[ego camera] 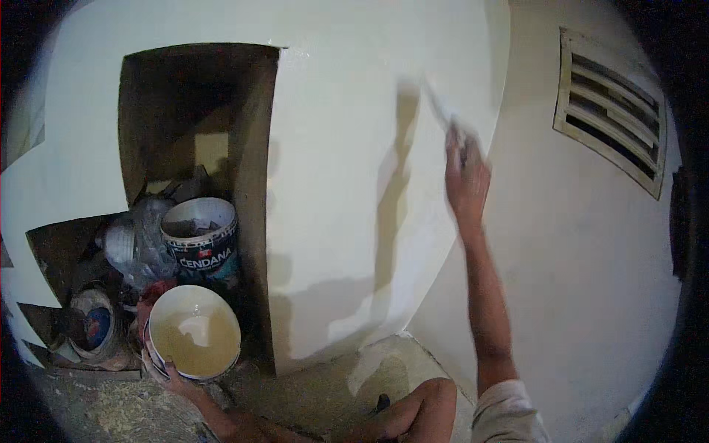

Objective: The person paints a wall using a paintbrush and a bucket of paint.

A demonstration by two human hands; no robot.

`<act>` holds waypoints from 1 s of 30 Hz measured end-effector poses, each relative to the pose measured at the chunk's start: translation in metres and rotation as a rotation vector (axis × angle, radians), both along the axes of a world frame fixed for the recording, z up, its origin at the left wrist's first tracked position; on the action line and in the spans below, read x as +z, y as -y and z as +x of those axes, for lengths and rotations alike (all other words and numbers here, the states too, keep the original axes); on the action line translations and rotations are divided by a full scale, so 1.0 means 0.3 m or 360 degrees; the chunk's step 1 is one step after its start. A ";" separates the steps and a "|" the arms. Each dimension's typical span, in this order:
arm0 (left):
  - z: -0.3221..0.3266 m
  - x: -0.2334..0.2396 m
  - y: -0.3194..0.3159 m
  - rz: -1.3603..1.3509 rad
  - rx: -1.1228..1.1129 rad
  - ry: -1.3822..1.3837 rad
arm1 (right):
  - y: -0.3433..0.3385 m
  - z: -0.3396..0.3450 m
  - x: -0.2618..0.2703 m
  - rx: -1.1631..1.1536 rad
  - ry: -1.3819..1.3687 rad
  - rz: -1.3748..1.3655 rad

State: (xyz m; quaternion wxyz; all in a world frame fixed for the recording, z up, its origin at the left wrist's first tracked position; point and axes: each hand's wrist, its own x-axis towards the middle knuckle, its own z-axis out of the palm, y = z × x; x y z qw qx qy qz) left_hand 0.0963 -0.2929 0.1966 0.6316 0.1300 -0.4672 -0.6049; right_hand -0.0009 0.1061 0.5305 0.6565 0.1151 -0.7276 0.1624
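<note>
My right hand [468,171] is raised before the pale wall [332,166], its fingers closed on a light-coloured tool [440,108], blurred and too unclear to name surely. The tool's tip is near or on the wall, beside its shadow. Low on the left, my left hand [166,368] grips the rim and side of a round white tub [194,332]. Cream-coloured liquid, like paint, lies in the tub, which tilts towards me.
Behind the tub, a Cendana paint bucket [202,255] and clear plastic bags [147,243] stand in a dark recess. Another container [94,326] is further left. A louvred vent [612,111] is set in the right wall. My bent knee [437,398] shows below.
</note>
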 end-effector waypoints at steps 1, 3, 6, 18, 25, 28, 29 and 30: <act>-0.006 -0.007 0.001 0.0118 0.0013 -0.0020 | -0.009 -0.039 0.099 0.0062 -0.0299 0.0189; -0.021 -0.019 -0.001 0.0084 -0.0073 -0.0131 | 0.004 -0.104 0.226 0.0030 -0.0265 0.0159; -0.030 -0.027 -0.012 0.0104 -0.0133 -0.0214 | 0.073 -0.108 0.169 -0.0047 -0.0145 0.0203; -0.006 0.011 -0.042 0.0108 -0.0175 -0.0195 | 0.081 -0.021 0.025 -0.0013 -0.0055 -0.0010; -0.016 -0.007 -0.021 0.0096 -0.0212 -0.0253 | 0.049 -0.074 -0.558 0.0082 0.0424 -0.0075; -0.009 -0.047 -0.014 0.0145 -0.0172 -0.0157 | 0.117 0.085 -1.066 0.0044 0.1098 -0.0338; -0.011 -0.062 -0.006 0.0178 -0.0182 -0.0139 | 0.135 0.145 -1.205 -0.0088 0.1199 -0.0191; -0.012 -0.077 0.007 0.0163 -0.0176 -0.0147 | 0.145 0.216 -1.327 0.0070 0.1501 -0.0668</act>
